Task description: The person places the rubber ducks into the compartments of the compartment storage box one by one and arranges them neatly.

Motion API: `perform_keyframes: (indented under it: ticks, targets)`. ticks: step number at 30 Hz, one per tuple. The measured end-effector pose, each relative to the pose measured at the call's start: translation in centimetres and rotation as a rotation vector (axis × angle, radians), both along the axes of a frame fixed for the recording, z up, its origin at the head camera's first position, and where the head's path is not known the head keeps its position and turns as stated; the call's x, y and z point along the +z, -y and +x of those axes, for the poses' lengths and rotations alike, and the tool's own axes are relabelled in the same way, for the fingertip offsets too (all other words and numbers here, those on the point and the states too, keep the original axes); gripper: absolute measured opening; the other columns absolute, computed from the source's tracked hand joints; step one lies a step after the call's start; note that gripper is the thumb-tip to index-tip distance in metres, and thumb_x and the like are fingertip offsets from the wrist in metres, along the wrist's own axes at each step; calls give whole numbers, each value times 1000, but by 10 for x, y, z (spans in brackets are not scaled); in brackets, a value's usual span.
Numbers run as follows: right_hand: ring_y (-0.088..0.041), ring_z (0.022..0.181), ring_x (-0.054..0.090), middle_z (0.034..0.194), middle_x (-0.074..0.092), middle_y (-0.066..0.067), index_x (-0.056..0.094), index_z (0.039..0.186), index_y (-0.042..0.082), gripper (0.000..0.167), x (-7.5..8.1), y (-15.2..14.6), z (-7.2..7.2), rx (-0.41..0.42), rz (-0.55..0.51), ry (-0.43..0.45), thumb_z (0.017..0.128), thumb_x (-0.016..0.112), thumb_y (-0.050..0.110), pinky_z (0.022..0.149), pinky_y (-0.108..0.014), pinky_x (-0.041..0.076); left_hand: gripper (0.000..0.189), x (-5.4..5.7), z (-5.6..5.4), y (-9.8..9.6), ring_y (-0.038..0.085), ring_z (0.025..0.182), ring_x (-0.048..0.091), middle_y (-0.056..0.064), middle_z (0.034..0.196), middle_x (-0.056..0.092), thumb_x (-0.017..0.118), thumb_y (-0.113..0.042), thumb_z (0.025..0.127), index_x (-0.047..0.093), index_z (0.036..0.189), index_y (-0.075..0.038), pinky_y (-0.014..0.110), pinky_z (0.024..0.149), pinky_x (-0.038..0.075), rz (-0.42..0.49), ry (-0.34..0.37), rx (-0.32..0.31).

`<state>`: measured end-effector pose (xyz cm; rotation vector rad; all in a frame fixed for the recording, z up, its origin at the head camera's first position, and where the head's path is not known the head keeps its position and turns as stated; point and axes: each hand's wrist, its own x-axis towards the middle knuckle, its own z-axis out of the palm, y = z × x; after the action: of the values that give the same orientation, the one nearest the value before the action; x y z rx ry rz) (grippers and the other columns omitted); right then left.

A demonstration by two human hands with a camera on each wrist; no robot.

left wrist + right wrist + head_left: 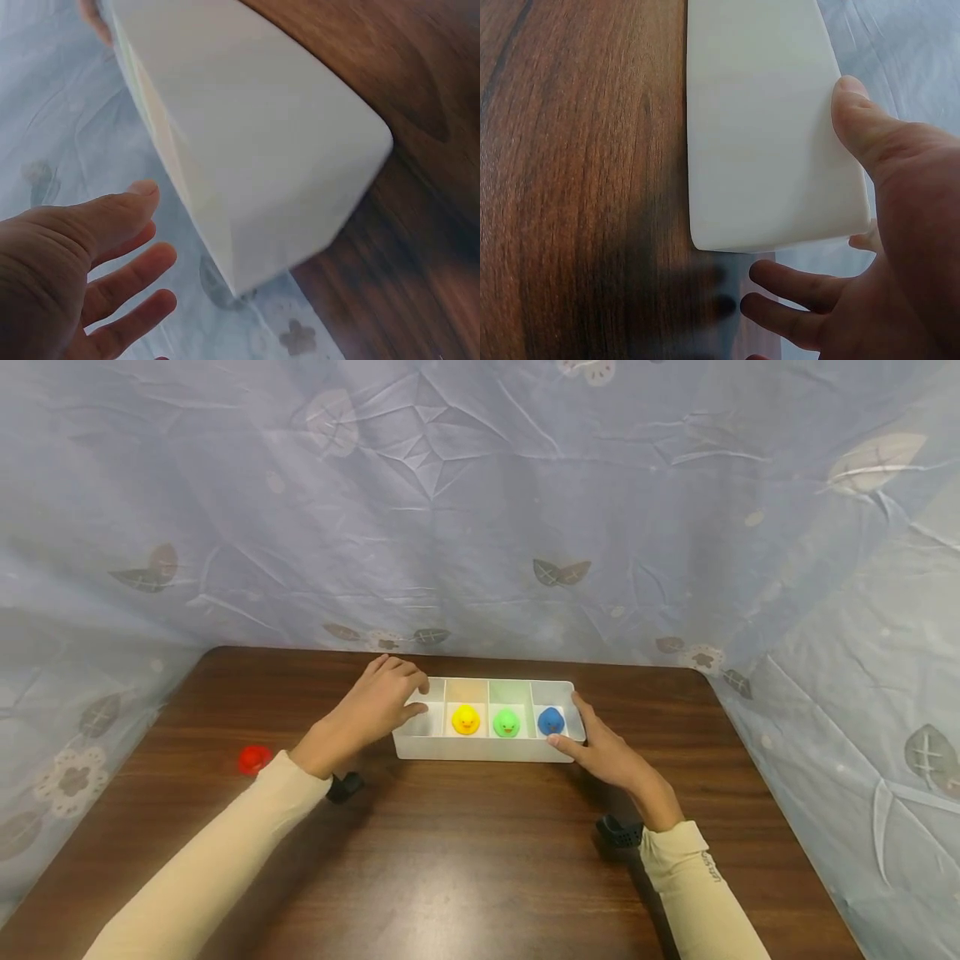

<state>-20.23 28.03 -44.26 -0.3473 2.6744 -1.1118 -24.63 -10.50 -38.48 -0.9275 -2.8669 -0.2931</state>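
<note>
A white divided box (483, 749) stands on the table, its compartments side by side. From the left, one compartment holds nothing; a yellow duck (466, 720), a green duck (507, 723) and a blue duck (551, 721) sit in the others. Over the box's left end hovers my left hand (382, 697), thumb and fingers spread with nothing between them; the left wrist view shows it apart from the wall. My right hand (611, 756) touches the box's right end, thumb at the front rim, other fingers loosely extended beside the end wall (780, 150).
A small red toy (254, 759) lies on the brown wooden table (465, 843), left of the box and beside my left forearm. Pale patterned cloth (480, 543) hangs behind the table and along its sides. Each wrist wears a black band.
</note>
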Motion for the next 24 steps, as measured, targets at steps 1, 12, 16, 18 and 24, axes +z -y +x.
perform_keyframes:
  ticks: [1,12,16,18,24]
  targets:
    - [-47,166,9,180,-2,-23,-7,171,5,101,0,0,0,1,1,0,108,60,48,132,-69,17,27,0,1,5,39,131,60,12,130,73,81,-23,96,74,118,-9,66,128,32,6,-7,12]
    - [-49,166,6,179,-4,-24,-8,171,7,101,1,2,-1,3,6,11,108,59,49,132,-70,15,25,-11,24,48,43,131,61,17,130,73,82,-20,95,74,115,-7,69,127,32,78,-26,108]
    - [-48,166,6,180,-4,-23,-9,171,8,101,1,2,0,11,6,15,108,58,49,132,-70,15,25,-14,31,61,45,131,61,19,130,73,82,-20,95,74,113,-6,70,126,32,84,-28,133]
    - [-48,166,6,180,-5,-23,-9,171,7,100,1,2,-1,14,5,14,108,58,49,132,-70,15,25,-15,33,68,45,131,61,20,131,73,83,-19,94,74,113,-5,70,125,32,84,-32,145]
    - [-49,166,5,179,-5,-23,-10,171,7,101,0,1,-1,10,9,24,108,57,51,131,-70,15,26,-14,40,85,47,131,60,21,131,72,82,-18,94,74,114,-4,72,124,32,83,-39,176]
